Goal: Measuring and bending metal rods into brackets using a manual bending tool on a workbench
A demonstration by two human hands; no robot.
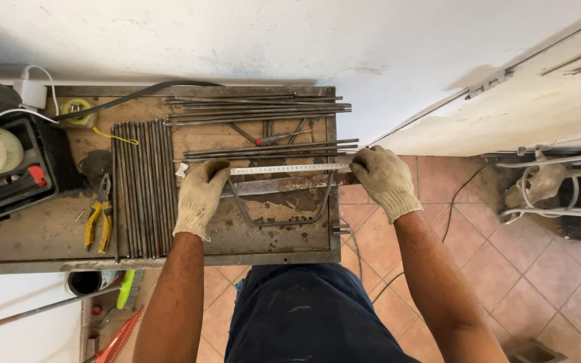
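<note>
I am stretching a measuring tape [289, 169] along a flat steel bar [284, 184] lying across the counter [35, 235]. My gloved left hand [200, 195] is closing over the tape's near end and pressing it down against the bar, while my gloved right hand [384, 180] is curling around the far end, where bar and tape are reaching past the counter's edge. The tape is lying flat and drawn out over nearly the whole bar, so the measuring looks well under way; I am seeing no mark on the bar yet, and judging that marking is what is left. A bent rod [280, 216] is resting just under the bar. A row of straight rods [144, 188] is lying beside my left hand, with yellow-handled pliers [99, 218] further left.
</note>
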